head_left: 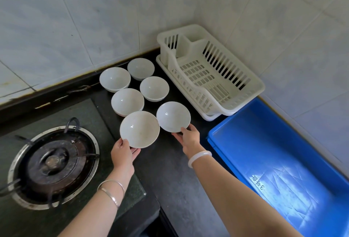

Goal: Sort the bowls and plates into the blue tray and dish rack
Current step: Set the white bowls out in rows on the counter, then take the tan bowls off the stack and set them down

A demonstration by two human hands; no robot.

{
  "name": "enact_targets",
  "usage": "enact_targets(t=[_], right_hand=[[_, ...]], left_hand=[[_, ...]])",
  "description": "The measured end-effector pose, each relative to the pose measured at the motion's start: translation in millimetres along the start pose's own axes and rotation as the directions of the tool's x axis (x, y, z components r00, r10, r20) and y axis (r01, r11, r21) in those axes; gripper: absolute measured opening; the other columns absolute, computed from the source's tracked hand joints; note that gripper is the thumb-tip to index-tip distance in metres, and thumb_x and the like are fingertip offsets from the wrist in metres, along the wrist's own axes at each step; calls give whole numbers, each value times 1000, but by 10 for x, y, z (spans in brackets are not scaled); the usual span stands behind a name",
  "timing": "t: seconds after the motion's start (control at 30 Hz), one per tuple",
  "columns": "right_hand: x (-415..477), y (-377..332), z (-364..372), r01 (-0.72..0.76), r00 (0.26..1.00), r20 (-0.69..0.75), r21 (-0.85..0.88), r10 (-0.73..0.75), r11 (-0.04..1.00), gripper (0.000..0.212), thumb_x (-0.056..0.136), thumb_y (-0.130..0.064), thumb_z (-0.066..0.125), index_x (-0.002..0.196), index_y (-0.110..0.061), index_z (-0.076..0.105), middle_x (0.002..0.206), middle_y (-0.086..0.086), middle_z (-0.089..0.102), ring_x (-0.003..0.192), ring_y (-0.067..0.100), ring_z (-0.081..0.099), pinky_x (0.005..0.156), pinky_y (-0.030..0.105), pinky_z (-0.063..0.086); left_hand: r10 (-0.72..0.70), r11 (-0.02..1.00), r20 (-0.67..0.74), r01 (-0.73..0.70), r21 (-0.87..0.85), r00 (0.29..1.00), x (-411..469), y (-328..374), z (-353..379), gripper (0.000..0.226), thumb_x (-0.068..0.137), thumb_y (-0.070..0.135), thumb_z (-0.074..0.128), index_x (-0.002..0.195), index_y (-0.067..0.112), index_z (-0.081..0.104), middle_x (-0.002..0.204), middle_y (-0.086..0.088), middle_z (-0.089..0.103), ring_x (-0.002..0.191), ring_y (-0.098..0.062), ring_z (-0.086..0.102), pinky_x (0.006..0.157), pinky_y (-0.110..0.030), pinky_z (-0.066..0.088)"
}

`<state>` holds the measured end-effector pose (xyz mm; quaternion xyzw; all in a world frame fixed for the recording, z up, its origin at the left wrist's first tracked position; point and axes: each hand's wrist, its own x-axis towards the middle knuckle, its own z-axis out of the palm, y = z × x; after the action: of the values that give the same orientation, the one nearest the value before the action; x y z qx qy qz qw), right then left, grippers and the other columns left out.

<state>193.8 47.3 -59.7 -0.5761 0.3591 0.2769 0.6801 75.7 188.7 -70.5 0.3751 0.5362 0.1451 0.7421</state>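
Note:
Several white bowls stand in two rows on the dark counter. My left hand (122, 153) grips the near rim of the closest bowl (139, 129), thumb on the rim and fingers under it. My right hand (188, 137) holds the near rim of the bowl beside it (173, 116) the same way. Both bowls tilt slightly toward me. Behind them sit more bowls (127, 101), (154, 88). The white dish rack (253, 83) stands empty in the corner. The blue tray (264, 142) lies empty to the right of my right arm.
A gas burner (53, 163) with a metal ring sits at the left on the black stove top. Tiled walls close the back and right sides. Dark counter (173, 180) runs between my forearms.

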Motion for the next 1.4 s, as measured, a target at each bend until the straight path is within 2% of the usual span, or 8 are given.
enact_targets(t=[0.3,0.43,0.6,0.7,0.83,1.0,1.2,1.4], right_hand=[[53,-31,144,41,999,19,34,-42,999,51,93,-1,52,140,-20,42,137,10,51,107,32,63,56,27,58],[39,-36,125,29,999,34,34,-30,999,52,93,-2,52,141,-21,41,137,10,51,104,29,64,61,28,58],[-25,-30,56,47,993,111,5,-47,999,50,95,-10,52,143,-18,39,136,12,52,88,22,66,62,28,57],[-89,-23,1,60,992,117,-43,-54,997,47,96,-14,51,142,-18,39,138,10,51,88,21,66,63,27,57],[-189,16,-128,121,984,149,-165,-97,979,40,98,-17,46,139,-18,43,133,7,55,95,21,64,78,31,55],[-408,111,-529,280,959,161,-389,-234,878,28,100,-21,43,125,-19,53,109,1,64,89,14,66,72,23,54],[-832,285,-1292,412,899,108,-539,-425,735,25,99,-24,41,110,-17,62,93,-2,66,77,10,64,62,18,46],[-1309,474,-2330,403,814,-101,-612,-572,681,20,93,-16,45,93,-22,64,82,-3,68,72,20,64,61,27,48]], left_hand=[[-9,1000,-13,10,9,1000,27,-15,0,37,98,15,40,134,14,46,117,-7,55,102,-31,60,80,-34,51],[-9,1000,-16,9,19,1000,12,-22,-7,37,98,18,41,135,16,44,117,-6,55,103,-31,61,79,-33,51],[26,999,-8,-26,21,1000,-29,-35,-13,36,97,13,42,132,12,45,122,-11,54,104,-29,60,83,-35,51],[86,994,-5,-85,67,996,-89,-73,-37,36,97,12,42,132,10,45,128,-12,53,106,-26,57,88,-36,50],[144,969,56,-153,194,988,-231,-169,-103,41,99,15,40,140,12,40,135,-11,51,116,-26,55,90,-34,49],[68,921,190,-135,366,979,-548,-418,-135,42,99,12,38,141,6,36,143,-13,43,123,-29,52,95,-34,47],[-48,782,489,-271,561,871,-1131,-750,136,28,98,16,43,120,6,56,118,-12,59,97,-21,59,83,-28,48],[-249,544,713,-514,663,656,-1860,-1227,435,25,96,10,42,114,4,59,103,-9,61,87,-21,60,74,-24,52]])
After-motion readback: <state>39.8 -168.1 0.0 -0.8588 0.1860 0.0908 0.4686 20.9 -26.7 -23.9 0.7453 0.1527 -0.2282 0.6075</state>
